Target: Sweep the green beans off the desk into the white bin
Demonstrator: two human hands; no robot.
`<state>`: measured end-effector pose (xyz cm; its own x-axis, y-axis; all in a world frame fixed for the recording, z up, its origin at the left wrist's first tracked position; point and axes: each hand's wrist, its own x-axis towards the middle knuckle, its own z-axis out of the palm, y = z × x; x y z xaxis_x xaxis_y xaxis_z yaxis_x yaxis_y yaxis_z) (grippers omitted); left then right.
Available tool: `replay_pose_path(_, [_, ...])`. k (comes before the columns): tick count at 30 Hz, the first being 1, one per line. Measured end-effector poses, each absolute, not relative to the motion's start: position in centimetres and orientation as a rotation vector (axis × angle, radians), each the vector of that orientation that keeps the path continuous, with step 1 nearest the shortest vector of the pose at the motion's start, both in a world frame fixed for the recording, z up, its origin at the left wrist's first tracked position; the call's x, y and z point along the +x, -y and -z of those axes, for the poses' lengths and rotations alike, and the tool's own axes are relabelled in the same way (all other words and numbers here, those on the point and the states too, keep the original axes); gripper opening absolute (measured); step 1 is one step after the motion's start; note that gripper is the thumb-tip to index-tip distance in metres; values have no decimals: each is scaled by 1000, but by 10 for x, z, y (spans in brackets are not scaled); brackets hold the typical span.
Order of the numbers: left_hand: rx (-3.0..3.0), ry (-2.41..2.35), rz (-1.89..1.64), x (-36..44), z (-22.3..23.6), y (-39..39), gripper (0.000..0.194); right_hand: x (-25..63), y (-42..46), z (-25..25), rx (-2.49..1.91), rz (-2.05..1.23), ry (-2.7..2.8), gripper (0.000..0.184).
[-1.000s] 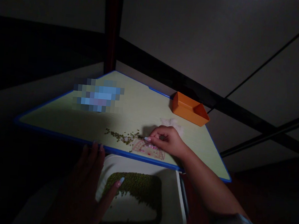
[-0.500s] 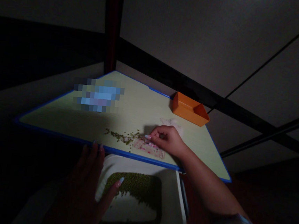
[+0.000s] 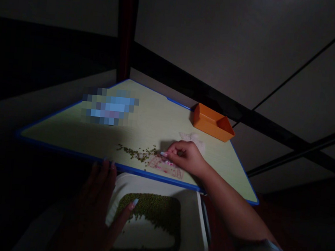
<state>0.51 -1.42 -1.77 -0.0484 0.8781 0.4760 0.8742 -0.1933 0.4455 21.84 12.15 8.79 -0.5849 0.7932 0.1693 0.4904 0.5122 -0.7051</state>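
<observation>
Head view: near the front edge of the blue-edged table (image 3: 153, 120), the right hand (image 3: 188, 156) is pinching thumb to forefinger, contents indiscernible, over one pink-patterned sheet (image 3: 162, 168) whose folds are lying slightly differently from half a second ago, while mung beans (image 3: 138, 153) scattered beside it are keeping their places, suggesting fine adjustment rather than marked progress. Of two hands, the left hand (image 3: 98, 209) is spreading loosely open at the table's front edge; one white tub (image 3: 196, 221) is holding further beans, uncountably many, below that edge, and one orange box (image 3: 213, 123) is standing at the table's far right.
</observation>
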Motion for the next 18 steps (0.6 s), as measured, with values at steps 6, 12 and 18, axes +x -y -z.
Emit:
replay_pose_path(6, [2145,-1999,-1072,5,14,15,81,218,-125,-86,-1200,-684,2222,24])
replay_pose_path(12, [2139,-1991,-1074,6,15,15,80,217,-126,-85,-1185,-674,2221,25])
replay_pose_path(18, [2153,-1991,-1056,6,15,14,81,217,-125,-85,-1068,-827,2256,25])
